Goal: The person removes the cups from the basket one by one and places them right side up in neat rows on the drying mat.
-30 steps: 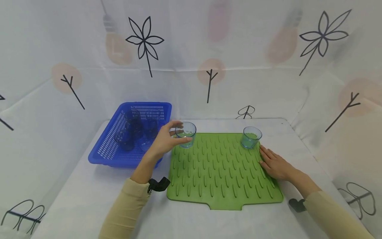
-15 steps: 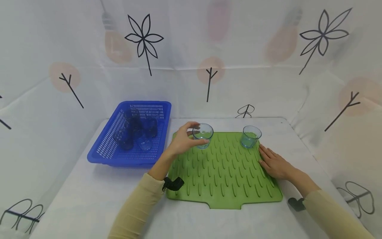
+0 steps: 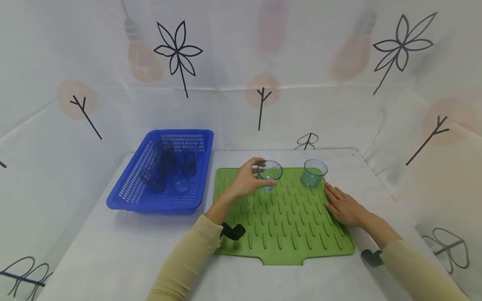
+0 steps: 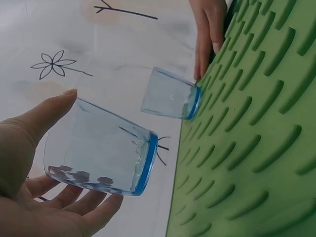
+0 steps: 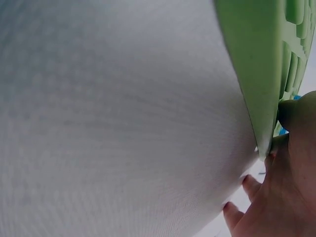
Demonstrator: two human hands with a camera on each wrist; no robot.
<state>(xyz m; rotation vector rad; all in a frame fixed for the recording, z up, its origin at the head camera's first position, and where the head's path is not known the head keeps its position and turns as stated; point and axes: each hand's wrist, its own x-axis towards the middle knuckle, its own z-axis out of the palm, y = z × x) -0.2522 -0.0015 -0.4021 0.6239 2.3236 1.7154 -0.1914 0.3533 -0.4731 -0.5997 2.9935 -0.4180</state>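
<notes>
My left hand point(image 3: 244, 182) holds a clear bluish glass point(image 3: 269, 170) by its sides, thumb on one side and fingers on the other. The glass is upright above the back middle of the green drying mat point(image 3: 286, 234), and the left wrist view shows its blue base point(image 4: 145, 165) apart from the ridges. A second, similar glass point(image 3: 313, 174) stands upright at the mat's back right corner. Beside that glass, my right hand point(image 3: 344, 207) rests along the mat's right edge with its fingers stretched out. The right wrist view has its thumb point(image 5: 291, 116) at the mat's edge.
A blue perforated basket point(image 3: 158, 206) stands at the left of the white-covered table point(image 3: 124, 251), with several glasses point(image 3: 180, 182) inside. Behind the table hangs a white cloth point(image 3: 226, 113) printed with flowers and twigs.
My left hand has carried its glass rightward, from the mat's back left corner to over its back middle. My right hand has stayed at the mat's right edge.
</notes>
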